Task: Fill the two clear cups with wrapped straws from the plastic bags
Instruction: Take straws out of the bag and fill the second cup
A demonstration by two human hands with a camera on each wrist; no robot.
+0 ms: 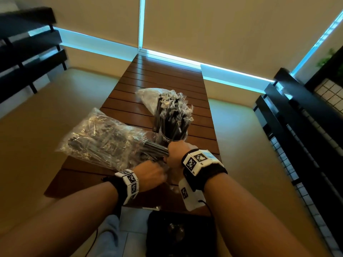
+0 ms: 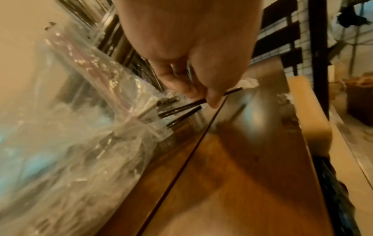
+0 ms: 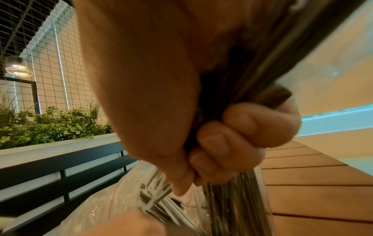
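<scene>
A clear cup (image 1: pixel 173 137) packed with black wrapped straws (image 1: pixel 171 115) stands mid-table. Just in front of it my right hand (image 1: pixel 177 151) grips a thick bundle of straws (image 1: pixel 156 147); in the right wrist view its fingers (image 3: pixel 238 127) curl round that bundle (image 3: pixel 278 67), whose lower ends go down into a clear curved wall (image 3: pixel 264 196), seemingly the second cup. My left hand (image 1: pixel 152 172) is at the mouth of the big plastic bag (image 1: pixel 104 138). There it pinches thin black straws (image 2: pixel 232 92) between thumb and finger (image 2: pixel 189 91).
A second, flatter plastic bag (image 1: pixel 148 97) lies behind the full cup. The slatted brown table (image 1: pixel 167 75) is narrow, with beige benches on both sides and dark railings (image 1: pixel 297 117) beyond. A black bag (image 1: pixel 178 234) sits below the near edge.
</scene>
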